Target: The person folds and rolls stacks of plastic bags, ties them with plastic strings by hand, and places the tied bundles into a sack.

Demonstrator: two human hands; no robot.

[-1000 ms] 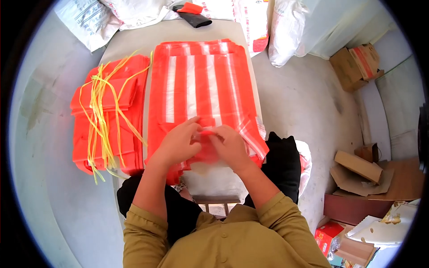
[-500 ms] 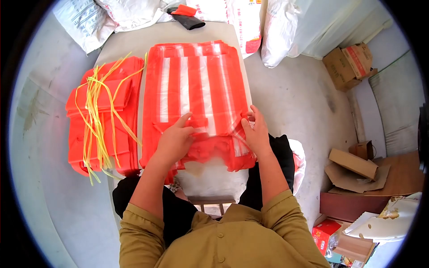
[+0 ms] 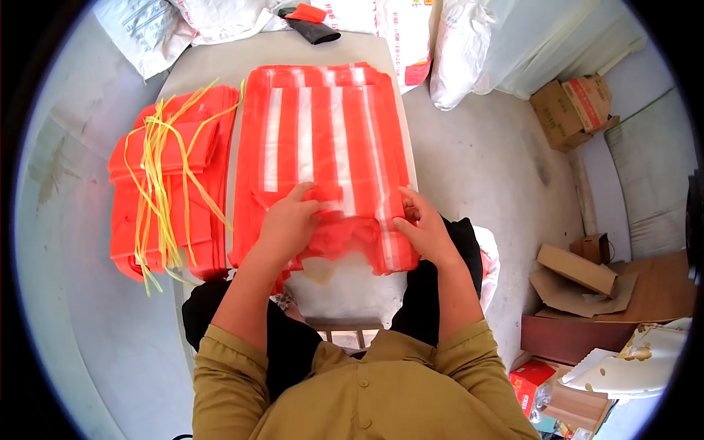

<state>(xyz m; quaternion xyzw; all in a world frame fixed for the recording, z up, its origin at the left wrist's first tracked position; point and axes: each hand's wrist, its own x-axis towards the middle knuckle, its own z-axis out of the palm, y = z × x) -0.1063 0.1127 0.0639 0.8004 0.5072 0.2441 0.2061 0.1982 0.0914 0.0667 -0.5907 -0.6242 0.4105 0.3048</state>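
A stack of red-and-white striped plastic bags (image 3: 317, 139) lies flat on the table in front of me, its handle ends towards my body. My left hand (image 3: 288, 222) rests on the lower left part of the top bag, fingers stretched out. At the lower right edge is my right hand (image 3: 427, 229), its thumb and fingers apart and touching the plastic. Left of the stack lies a pile of folded red bags (image 3: 125, 220), with loose yellow strips (image 3: 155, 172) draped over it.
White printed sacks (image 3: 220, 18) stand along the table's far edge, near a black-and-red item (image 3: 312, 26). A tall white bag (image 3: 460, 55) is beside them. Cardboard boxes (image 3: 561, 110) and flattened cardboard (image 3: 579, 271) lie on the right.
The lower right corner of the top bag, folded and bunched before, now lies flatter with its white stripe straight. My right hand has shifted slightly; my left hand stays nearly in place.
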